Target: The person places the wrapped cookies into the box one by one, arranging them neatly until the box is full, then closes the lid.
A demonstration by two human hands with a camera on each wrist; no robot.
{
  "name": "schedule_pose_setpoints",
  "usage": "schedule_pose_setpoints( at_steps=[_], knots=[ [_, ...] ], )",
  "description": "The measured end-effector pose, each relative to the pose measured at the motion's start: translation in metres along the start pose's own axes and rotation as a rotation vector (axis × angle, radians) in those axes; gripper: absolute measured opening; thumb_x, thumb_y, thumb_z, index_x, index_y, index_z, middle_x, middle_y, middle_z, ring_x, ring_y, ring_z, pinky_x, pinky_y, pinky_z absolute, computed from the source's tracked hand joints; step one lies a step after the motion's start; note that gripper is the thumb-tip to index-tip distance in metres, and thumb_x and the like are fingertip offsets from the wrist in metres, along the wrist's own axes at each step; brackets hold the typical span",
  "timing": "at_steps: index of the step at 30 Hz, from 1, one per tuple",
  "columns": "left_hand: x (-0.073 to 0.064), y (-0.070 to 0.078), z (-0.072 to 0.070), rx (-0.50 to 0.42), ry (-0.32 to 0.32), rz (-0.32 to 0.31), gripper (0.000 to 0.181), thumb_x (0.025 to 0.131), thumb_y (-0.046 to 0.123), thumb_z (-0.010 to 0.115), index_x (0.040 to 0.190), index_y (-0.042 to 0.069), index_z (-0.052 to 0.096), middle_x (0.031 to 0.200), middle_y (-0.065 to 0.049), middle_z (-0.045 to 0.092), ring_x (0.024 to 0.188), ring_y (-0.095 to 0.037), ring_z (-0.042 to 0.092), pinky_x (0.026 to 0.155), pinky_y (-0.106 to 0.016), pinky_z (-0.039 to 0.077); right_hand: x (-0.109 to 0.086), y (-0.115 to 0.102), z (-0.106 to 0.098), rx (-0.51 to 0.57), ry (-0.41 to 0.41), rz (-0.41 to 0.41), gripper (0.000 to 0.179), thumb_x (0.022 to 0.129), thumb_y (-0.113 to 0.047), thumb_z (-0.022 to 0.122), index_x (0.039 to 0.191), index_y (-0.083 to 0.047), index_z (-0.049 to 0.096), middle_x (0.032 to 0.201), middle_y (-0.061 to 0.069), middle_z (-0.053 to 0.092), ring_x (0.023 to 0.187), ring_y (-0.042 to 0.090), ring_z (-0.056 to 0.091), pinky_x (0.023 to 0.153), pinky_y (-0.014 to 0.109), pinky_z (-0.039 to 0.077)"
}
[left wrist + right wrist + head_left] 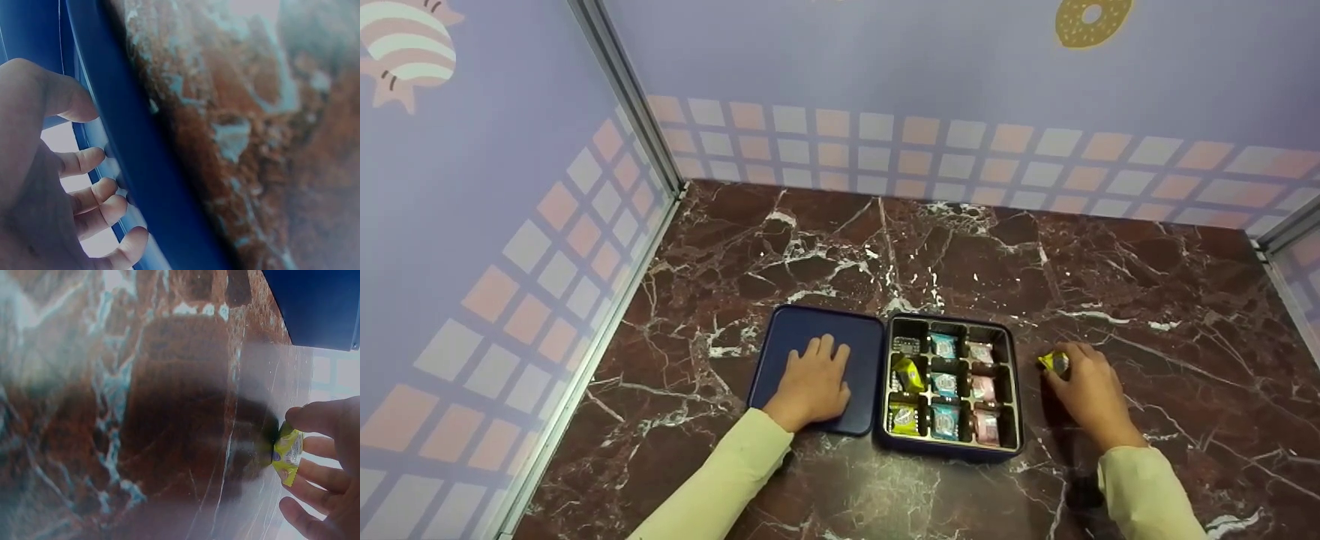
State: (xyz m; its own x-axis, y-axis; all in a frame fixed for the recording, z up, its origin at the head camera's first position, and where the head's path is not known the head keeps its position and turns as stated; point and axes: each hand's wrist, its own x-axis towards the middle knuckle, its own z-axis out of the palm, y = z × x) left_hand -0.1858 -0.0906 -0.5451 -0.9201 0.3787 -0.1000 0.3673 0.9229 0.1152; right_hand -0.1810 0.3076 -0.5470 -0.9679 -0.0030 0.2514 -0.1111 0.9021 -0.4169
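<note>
My left hand (pixel 814 382) rests spread on a dark blue lid (pixel 799 324) that lies flat on the table. Close to the lid's right side stands a blue tin box (pixel 952 450) with a divided insert. Its left column holds a tilted yellow-wrapped candy (pixel 910 374) in the middle and another yellow candy (pixel 904 419) below; the top-left compartment shows its bare floor. Blue candies (pixel 945 385) fill the middle column, pink candies (pixel 984 388) the right one. Right of the box, my right hand (pixel 1095 394) pinches a yellow-wrapped candy (pixel 289 454) between thumb and fingers, close over the table.
The table (pixel 840 255) is dark red-brown marble with white veins. Lilac panels with printed squares stand along the left side (pixel 525 187), the back (pixel 930 75) and the right edge (pixel 1306 262). Metal posts (pixel 630 97) join them at the corners.
</note>
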Motion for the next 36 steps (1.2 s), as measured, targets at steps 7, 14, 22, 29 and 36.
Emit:
schedule_pose_setpoints(
  at_steps=[7,14,22,29,36],
  knots=[
    [0.000,0.000,0.000,0.000,-0.001,0.000,0.054,0.092,0.032,0.054,0.140,0.009,0.045,0.141,-0.019,0.042,0.129,-0.036,0.042,0.095,-0.061,0.041,-0.002,0.001,0.001,-0.001,0.027,-0.029,0.027,0.076,-0.001,0.074,0.101,0.007,0.066,0.106,0.029,0.064,0.100,0.049,0.058,0.085,0.060,0.045],
    [-0.001,0.001,-0.001,0.005,0.006,0.005,0.054,0.093,0.032,0.054,0.140,0.009,0.045,0.141,-0.019,0.043,0.128,-0.036,0.043,0.094,-0.060,0.042,-0.005,-0.001,0.002,-0.003,0.035,-0.044,0.028,0.075,0.000,0.072,0.099,0.011,0.064,0.104,0.031,0.064,0.096,0.050,0.059,0.084,0.060,0.046],
    [-0.001,0.000,0.000,-0.009,-0.006,-0.005,0.053,0.093,0.032,0.054,0.140,0.009,0.044,0.141,-0.019,0.042,0.129,-0.036,0.042,0.095,-0.061,0.040,-0.004,-0.011,-0.002,0.033,0.027,-0.022,0.025,0.077,0.000,0.071,0.100,0.007,0.066,0.105,0.027,0.065,0.099,0.046,0.059,0.085,0.057,0.046],
    [0.000,0.001,0.001,0.006,0.009,-0.003,0.052,0.092,0.032,0.054,0.138,0.009,0.045,0.139,-0.019,0.043,0.127,-0.036,0.043,0.093,-0.061,0.041,-0.005,-0.017,-0.004,0.036,0.037,-0.026,0.025,0.077,-0.001,0.071,0.101,0.006,0.066,0.107,0.026,0.065,0.100,0.046,0.059,0.084,0.057,0.046],
    [0.000,0.001,0.000,-0.008,-0.009,-0.005,0.055,0.092,0.031,0.053,0.141,0.009,0.044,0.142,-0.020,0.041,0.130,-0.037,0.041,0.097,-0.062,0.040,-0.006,-0.021,-0.006,0.035,0.063,-0.047,0.028,0.076,-0.001,0.072,0.103,0.006,0.066,0.108,0.026,0.065,0.098,0.045,0.059,0.083,0.056,0.047]
  ],
)
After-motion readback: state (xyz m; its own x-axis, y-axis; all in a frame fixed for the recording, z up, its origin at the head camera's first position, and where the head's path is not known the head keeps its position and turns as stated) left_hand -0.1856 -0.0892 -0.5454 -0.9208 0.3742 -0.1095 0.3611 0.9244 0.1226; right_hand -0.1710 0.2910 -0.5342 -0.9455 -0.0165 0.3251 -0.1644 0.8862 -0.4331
